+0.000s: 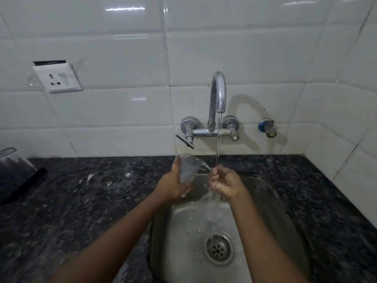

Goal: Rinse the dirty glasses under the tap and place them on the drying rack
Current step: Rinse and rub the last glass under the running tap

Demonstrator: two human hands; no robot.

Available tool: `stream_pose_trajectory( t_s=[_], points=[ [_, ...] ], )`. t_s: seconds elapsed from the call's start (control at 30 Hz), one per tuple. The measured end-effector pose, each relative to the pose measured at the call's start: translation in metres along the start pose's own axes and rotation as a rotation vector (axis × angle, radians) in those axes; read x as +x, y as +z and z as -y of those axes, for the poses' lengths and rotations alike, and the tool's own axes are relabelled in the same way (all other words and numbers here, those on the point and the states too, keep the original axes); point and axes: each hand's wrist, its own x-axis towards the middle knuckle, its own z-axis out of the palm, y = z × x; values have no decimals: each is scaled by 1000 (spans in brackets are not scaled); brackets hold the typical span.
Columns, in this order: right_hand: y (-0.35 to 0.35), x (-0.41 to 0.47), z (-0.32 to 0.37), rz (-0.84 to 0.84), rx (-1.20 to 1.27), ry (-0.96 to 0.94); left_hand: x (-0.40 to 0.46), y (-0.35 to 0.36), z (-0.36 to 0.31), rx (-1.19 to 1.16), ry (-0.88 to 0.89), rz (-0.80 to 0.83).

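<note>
Over the steel sink [265, 201], the left hand [173, 186] wraps its fingers [177, 163] round a clear, blurred drinking glass [188, 168], tilted toward 2 o'clock. The right hand [225, 183], fingers loosely curled and holding nothing, sits under the stream from the chrome wall tap [218, 92]. At 9 o'clock on the dark granite counter [81, 201], another glass [12, 166] is cut off.

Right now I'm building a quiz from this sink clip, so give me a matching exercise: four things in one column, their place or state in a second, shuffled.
Things:
1. glass
2. right hand
3. tap
4. wall socket

Place or state:
A. on the tiles, far left
B. running, water falling
C. held in the left hand, left of the stream
D. under the stream, over the sink

Pairs: 1-C, 2-D, 3-B, 4-A
</note>
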Motion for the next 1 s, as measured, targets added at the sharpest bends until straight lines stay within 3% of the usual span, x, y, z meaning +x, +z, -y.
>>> stream_pose_trajectory(
  t_s=[0.1,0.2,0.27,0.4,0.53,0.6,0.7,0.8,0.87,1.0],
  points=[
    [32,-24,8,143,-299,42,11,22,13,-733,-310,153],
    [58,-47,11,193,-892,46,7,42,3,-971,-479,338],
    [60,-55,14,93,-1180,-79,9,49,-6,-1104,-505,393],
    [30,-46,23,-206,-1459,-526,28,58,-13,-1291,-557,395],
    [14,-39,21,-157,-1263,-278,25,50,-19,-1240,-490,416],
    [12,-41,23,-116,-1132,-254,20,42,-19,-1138,-449,416],
    [13,-45,24,-104,-1322,-505,22,24,-16,-828,-316,305],
    [23,-52,20,-143,-1626,-792,49,6,-17,-670,-163,50],
    [26,-52,20,-175,-1703,-901,64,-7,-26,-559,-145,-123],
    [25,-51,31,-215,-1732,-1015,90,-13,-43,-360,-149,-268]
  ],
)
